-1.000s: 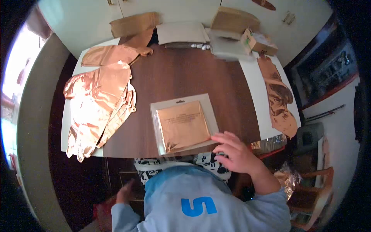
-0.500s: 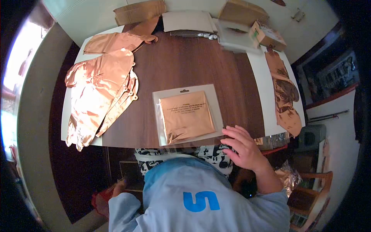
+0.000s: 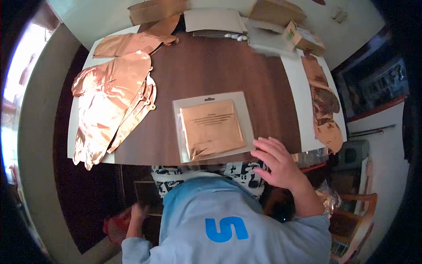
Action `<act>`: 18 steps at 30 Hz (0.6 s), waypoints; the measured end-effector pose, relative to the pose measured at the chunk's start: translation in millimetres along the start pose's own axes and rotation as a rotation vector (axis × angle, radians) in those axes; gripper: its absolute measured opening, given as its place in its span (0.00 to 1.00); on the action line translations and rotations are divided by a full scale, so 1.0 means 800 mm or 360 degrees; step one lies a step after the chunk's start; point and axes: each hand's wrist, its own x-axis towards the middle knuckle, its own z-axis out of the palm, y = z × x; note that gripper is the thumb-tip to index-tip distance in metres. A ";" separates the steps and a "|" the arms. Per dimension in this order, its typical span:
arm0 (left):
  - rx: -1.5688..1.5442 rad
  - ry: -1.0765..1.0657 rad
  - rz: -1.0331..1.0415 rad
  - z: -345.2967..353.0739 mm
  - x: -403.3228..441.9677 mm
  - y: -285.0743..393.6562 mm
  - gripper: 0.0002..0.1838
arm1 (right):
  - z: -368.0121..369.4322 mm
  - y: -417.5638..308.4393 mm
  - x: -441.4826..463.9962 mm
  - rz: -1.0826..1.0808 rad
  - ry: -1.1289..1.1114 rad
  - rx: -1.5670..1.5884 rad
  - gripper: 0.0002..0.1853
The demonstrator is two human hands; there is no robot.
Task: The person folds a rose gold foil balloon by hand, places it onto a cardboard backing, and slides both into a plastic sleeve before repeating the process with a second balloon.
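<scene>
A clear plastic pouch [image 3: 247,127] with a folded copper-coloured foil item [image 3: 213,130] inside lies near the front edge of the brown table [image 3: 220,66]. Printed text runs across its upper half. My right hand [image 3: 277,163] is at the pouch's lower right corner, fingers spread, holding nothing. Down at the left, below the table, my left hand [image 3: 138,212] is blurred beside a red bag [image 3: 116,226]; its fingers cannot be made out. Shiny copper foil balloons [image 3: 105,101] lie flat in a pile on the table's left side.
At the right edge lies another copper foil piece [image 3: 323,105]. Along the back are a stack of white card [image 3: 215,21], a clear plastic sheet [image 3: 270,39], a small cardboard box [image 3: 305,38] and brown cardboard [image 3: 156,12]. A wooden chair [image 3: 369,211] stands at the lower right.
The view has shifted, so the table sits higher in it. My right hand has moved slightly off the pouch's edge to the right. My left hand has moved a little beside the red bag.
</scene>
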 end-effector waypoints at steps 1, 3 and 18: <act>0.0117 0.0153 0.0452 0.000 -0.016 0.067 0.09 | 0.006 -0.003 0.001 0.0013 -0.0022 -0.0047 0.30; 0.0188 0.0468 0.1496 -0.010 -0.055 0.199 0.10 | 0.016 -0.003 0.007 0.0023 -0.0057 -0.0166 0.34; 0.0052 0.0141 0.2348 0.019 -0.081 0.394 0.11 | 0.046 0.021 0.008 0.0092 0.0417 0.0047 0.08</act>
